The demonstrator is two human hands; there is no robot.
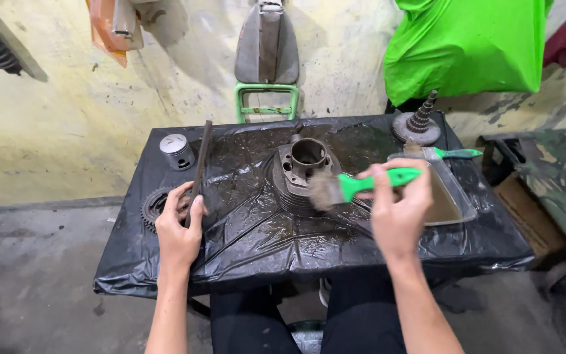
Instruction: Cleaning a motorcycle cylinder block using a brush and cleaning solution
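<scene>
On a desk (250, 246) wrapped in wet black plastic, your right hand (397, 210) grips a green-handled brush (361, 185), fingers curled tight around the handle and thumb on top. The bristles point left and touch the side of a finned metal cylinder (299, 172) that stands upright at the middle of the desk, its round bore open to the top. Your left hand (178, 226) rests at the desk's left edge, fingers closed loosely around the lower end of a long dark file (200, 164), which slants up and away toward the wall. Just beside that hand, partly under it, lies a toothed sprocket (153, 208). A silvery piston (177, 152) stands near the far left corner, well apart from the cylinder. To the right of your brush hand sits a shallow tray (453, 206) holding murky brown liquid, and a second brush (450, 154) with a green handle lies across its far rim. Behind that, at the far right corner, a stack of gears (419, 124) rises on a round base. Beyond the desk, a green metal frame (266, 101) leans against the stained yellow wall, and a bright green cloth (466, 46) hangs at upper right. Your dark trousers show below the desk's near edge.
</scene>
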